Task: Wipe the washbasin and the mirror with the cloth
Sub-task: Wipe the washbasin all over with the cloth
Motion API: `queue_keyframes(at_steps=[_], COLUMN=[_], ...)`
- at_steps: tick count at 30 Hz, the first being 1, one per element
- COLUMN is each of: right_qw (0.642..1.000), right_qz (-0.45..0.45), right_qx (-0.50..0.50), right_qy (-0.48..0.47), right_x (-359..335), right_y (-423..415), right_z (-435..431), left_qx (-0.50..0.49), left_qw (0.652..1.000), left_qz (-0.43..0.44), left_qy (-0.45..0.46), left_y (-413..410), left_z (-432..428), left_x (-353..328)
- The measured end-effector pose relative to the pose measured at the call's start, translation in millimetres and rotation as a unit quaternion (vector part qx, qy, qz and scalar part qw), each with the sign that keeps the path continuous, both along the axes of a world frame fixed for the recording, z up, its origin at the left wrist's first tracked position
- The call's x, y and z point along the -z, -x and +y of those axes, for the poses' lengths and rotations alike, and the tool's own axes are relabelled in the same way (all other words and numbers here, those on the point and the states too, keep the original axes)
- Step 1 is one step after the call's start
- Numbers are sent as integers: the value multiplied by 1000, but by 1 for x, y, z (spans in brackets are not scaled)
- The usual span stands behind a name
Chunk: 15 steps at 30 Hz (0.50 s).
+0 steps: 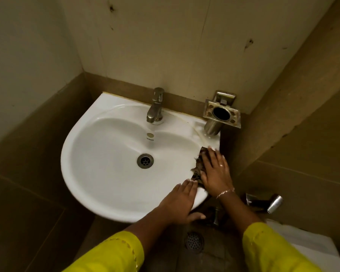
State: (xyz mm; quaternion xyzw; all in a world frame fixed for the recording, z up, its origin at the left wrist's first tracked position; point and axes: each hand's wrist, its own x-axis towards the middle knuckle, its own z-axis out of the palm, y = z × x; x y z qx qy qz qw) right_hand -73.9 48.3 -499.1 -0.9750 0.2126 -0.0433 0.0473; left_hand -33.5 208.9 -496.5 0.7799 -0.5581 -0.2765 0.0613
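A white washbasin (106, 173) is fixed in the corner, with a metal tap (155, 107) at its back and a drain (145, 160) in the bowl. My right hand (216, 171) lies flat on a dark patterned cloth (197, 169), pressing it against the basin's right rim. My left hand (180, 203) rests palm down on the front right rim, its thumb hooked under the edge and its fingertips touching the cloth's lower end. No mirror is in view.
A metal tumbler holder (221, 114) is mounted on the wall at the basin's back right. Tiled walls close in on the left, back and right. A floor drain (194, 242) lies below the basin, a metal fitting (273, 203) at the lower right.
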Motion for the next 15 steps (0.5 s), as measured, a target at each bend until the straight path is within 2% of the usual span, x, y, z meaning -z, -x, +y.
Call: queue_keyframes(at_steps=[3, 15], right_qw=[991, 987], right_qz=[-3, 49], right_qx=[109, 143], right_qy=[-73, -49], right_x=[11, 5], right_y=[2, -45], right_z=[16, -17], left_qx=[21, -20], left_qw=[1000, 999], left_qz=[16, 14], left_qy=[16, 47], left_y=[-4, -36], left_z=[-1, -2], left_x=[6, 2])
